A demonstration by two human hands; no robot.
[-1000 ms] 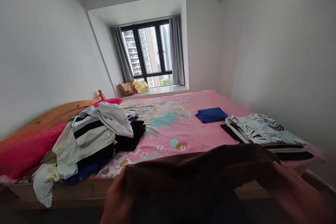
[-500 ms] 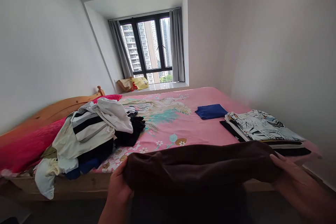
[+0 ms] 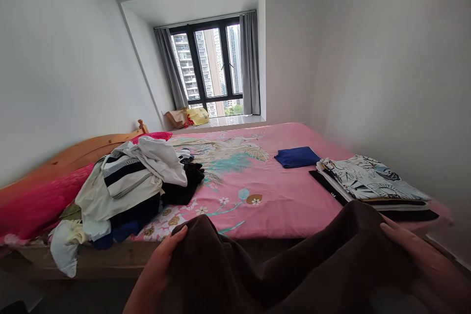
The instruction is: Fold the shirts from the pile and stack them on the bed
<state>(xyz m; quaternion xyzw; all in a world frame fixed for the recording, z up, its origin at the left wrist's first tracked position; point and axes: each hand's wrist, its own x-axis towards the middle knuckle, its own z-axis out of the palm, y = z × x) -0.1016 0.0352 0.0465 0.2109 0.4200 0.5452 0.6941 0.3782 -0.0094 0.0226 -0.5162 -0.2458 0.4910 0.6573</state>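
Note:
A dark brown garment hangs stretched between my two hands at the near side of the bed; its exact kind I cannot make out. My left hand is closed on its left upper corner, the thumb lying over the cloth. At the opposite corner my right hand grips it too, thumb on top and the other fingers hidden. Between the hands the upper edge sags in a deep dip. Its lower part runs out of view.
The pink floral bed bears a loose heap of clothes at left, a folded blue cloth and a stack of folded clothes at right. A wooden headboard borders the left. Bags sit on the window ledge.
The garment's upper edge, nearly straight before, now droops in the middle, uncovering more of the bed. Both hands still hold its corners; the left has come slightly nearer.

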